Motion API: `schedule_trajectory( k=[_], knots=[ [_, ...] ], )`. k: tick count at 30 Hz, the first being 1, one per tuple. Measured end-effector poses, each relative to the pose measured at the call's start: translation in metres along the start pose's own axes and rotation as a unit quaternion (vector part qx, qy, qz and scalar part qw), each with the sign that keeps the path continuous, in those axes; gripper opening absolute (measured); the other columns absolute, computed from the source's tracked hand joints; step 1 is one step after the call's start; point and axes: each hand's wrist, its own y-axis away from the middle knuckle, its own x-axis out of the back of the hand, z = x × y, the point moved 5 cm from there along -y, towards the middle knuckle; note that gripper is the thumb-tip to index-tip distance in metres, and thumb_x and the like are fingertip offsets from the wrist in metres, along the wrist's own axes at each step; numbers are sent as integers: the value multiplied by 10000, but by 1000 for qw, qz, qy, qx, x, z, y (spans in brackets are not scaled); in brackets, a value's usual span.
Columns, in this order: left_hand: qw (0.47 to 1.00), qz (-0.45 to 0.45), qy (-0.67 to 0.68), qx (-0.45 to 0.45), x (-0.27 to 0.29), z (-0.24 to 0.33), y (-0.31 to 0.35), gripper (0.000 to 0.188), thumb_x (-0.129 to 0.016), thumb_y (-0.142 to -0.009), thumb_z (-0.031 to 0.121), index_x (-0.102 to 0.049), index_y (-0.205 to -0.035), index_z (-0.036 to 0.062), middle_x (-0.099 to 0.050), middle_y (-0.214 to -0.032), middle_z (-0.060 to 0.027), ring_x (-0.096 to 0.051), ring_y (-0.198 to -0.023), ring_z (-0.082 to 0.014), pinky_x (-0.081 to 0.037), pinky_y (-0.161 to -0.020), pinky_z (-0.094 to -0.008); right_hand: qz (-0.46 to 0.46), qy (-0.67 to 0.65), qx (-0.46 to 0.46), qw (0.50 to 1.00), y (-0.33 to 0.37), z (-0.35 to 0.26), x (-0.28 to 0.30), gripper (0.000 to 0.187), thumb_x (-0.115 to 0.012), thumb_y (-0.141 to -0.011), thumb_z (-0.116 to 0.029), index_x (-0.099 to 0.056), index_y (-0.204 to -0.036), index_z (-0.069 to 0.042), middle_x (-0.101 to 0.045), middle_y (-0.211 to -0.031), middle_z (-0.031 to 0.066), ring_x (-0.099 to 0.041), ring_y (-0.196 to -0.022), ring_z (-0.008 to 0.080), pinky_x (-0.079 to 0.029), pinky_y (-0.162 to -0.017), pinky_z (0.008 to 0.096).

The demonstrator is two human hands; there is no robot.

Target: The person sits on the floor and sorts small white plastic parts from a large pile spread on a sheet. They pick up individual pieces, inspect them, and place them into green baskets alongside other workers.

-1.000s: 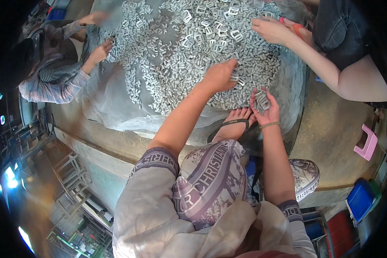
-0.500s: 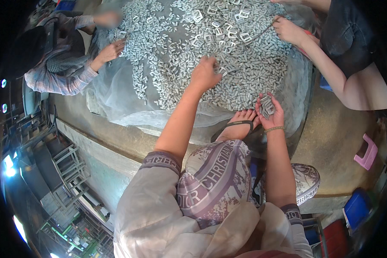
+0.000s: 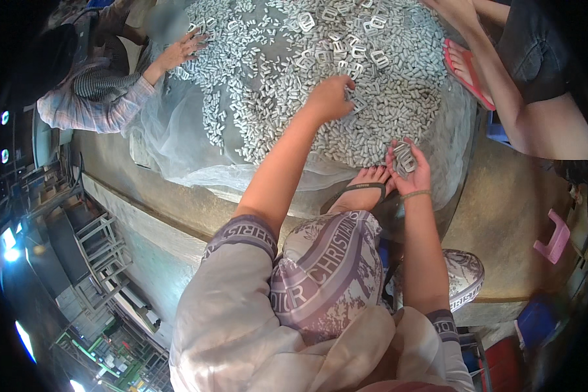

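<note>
Many small grey metal pellets (image 3: 287, 121) lie spread over a sheet-covered surface, with metal buckle frames (image 3: 338, 47) scattered among them. Over the pellets, my left hand (image 3: 330, 99) is closed, palm down, its fingertips pinching a grey metal buckle (image 3: 357, 103). Nearer to me, my right hand (image 3: 417, 175) is turned palm up beside my sandalled foot (image 3: 366, 191). Its fingers curl round several metal buckles (image 3: 404, 157) stacked in the palm.
At the left, another person's hand (image 3: 176, 53) touches the pellets. A second person's arm (image 3: 464, 23) reaches in at upper right, above a foot in a red sandal (image 3: 467, 72). Translucent sheeting (image 3: 183, 153) edges the pile. A pink plastic piece (image 3: 554, 238) lies on the floor.
My left hand has moved right and slightly away, closing on a buckle. My right hand stays nearly still. The person at right has drawn their hand upward; the left person's hand has moved farther in.
</note>
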Motion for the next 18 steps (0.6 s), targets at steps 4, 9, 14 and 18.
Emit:
schedule_trajectory(
  k=[4,9,14,18],
  knots=[
    [997,-33,-70,-27,-24,10,-8,401,-736,-630,235,-581,-982,122,-500,-1083,-114,-571,-924,-315,-472,-801,-384,-19,5,1,1000,4,1,-10,269,-483,-874,-233,-517,-1098,-89,-583,-1051,133,-564,-944,290,-464,-827,422],
    [997,-61,13,-54,-25,6,-4,430,-746,-610,227,-567,-991,145,-517,-1029,-95,-578,-887,-308,-474,-773,-390,-47,-2,7,999,1,0,-9,315,-462,-888,-247,-503,-1142,-66,-561,-1110,157,-549,-1007,309,-466,-852,436],
    [995,-54,-8,-85,-24,19,32,502,-775,-586,198,-541,-1026,145,-496,-1040,-108,-553,-928,-313,-468,-772,-396,-30,2,3,1000,2,2,-10,306,-452,-882,-261,-507,-1115,-70,-562,-1060,150,-541,-992,317,-438,-876,453],
    [985,-2,-67,-157,-32,22,46,477,-754,-593,119,-535,-1016,119,-492,-1026,-115,-537,-929,-319,-471,-746,-412,-37,0,2,999,4,4,-13,328,-444,-885,-268,-497,-1131,-58,-549,-1075,164,-532,-1002,334,-440,-872,462]
  ],
)
